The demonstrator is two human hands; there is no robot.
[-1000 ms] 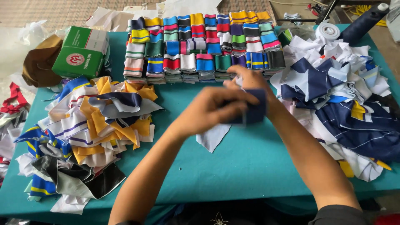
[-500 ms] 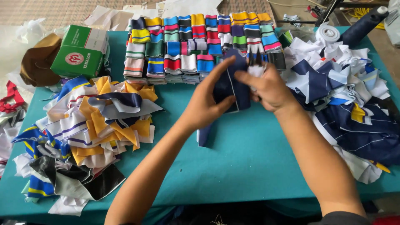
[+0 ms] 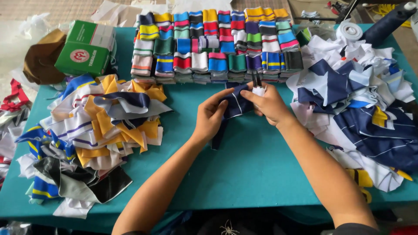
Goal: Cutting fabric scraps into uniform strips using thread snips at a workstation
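Teal table (image 3: 244,174), heaped with fabric scraps (image 3: 100,130): a navy strip (image 3: 235,106) is pinched by left hand (image 3: 211,117) and right hand (image 3: 270,104), possibly alongside small scissors (image 3: 256,80).

Teal-covered desk (image 3: 261,174), being laden with folded striped collars (image 3: 217,43) in rows, yellow-and-navy scrap heap (image 3: 100,126), navy-and-white scrap heap (image 3: 357,95), green box (image 3: 87,48)

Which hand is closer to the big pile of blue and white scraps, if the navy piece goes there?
Right. The right hand sits beside the blue and white scrap pile, while the left hand, also gripping the navy piece, lies farther away, toward the yellow pile.
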